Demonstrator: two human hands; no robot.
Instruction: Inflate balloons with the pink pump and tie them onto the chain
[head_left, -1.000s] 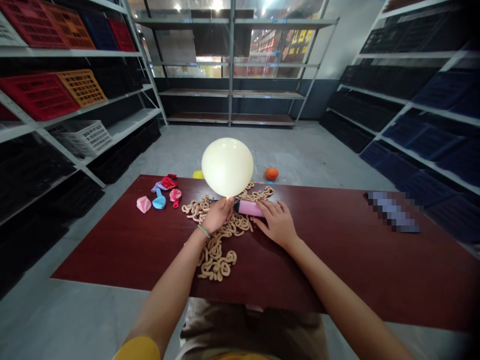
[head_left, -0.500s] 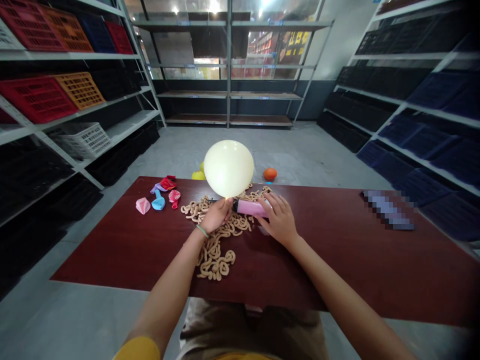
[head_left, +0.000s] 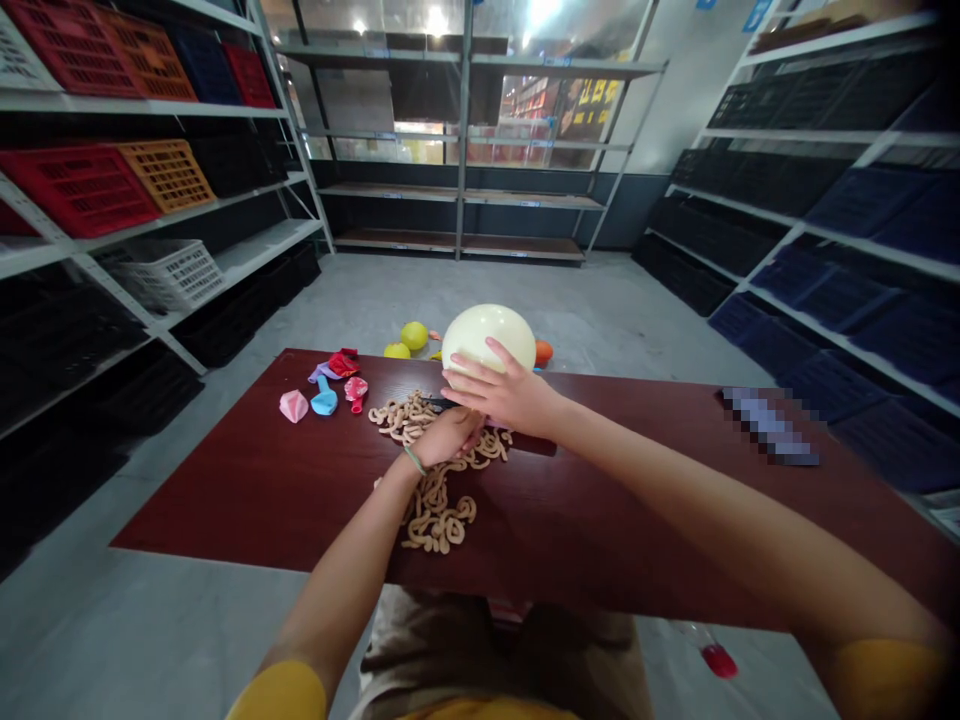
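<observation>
A pale yellow inflated balloon (head_left: 491, 325) stands above the table's far edge. My right hand (head_left: 517, 395) lies against its near side with fingers spread. Just below, my left hand (head_left: 454, 437) is closed in a pinch at the balloon's neck, which my right hand mostly hides. Only a sliver of the pink balloon pump shows behind the hands. Under and around my left hand lies a pile of tan, curly, rope-like pieces (head_left: 442, 520). To the left are several uninflated balloons, among them a blue one (head_left: 324, 400) and a pink one (head_left: 293, 406).
The dark red table (head_left: 225, 490) spans the front. At its right lies a blurred-out flat object (head_left: 772, 425). Beyond the far edge, yellow balloons (head_left: 413, 335) and an orange one (head_left: 544, 351) rest on the floor. Shelves with crates (head_left: 82, 190) flank both sides.
My right hand has left the pink pump and moved up and left onto the balloon. The balloon sits slightly lower and further right. My left hand stays closed below it.
</observation>
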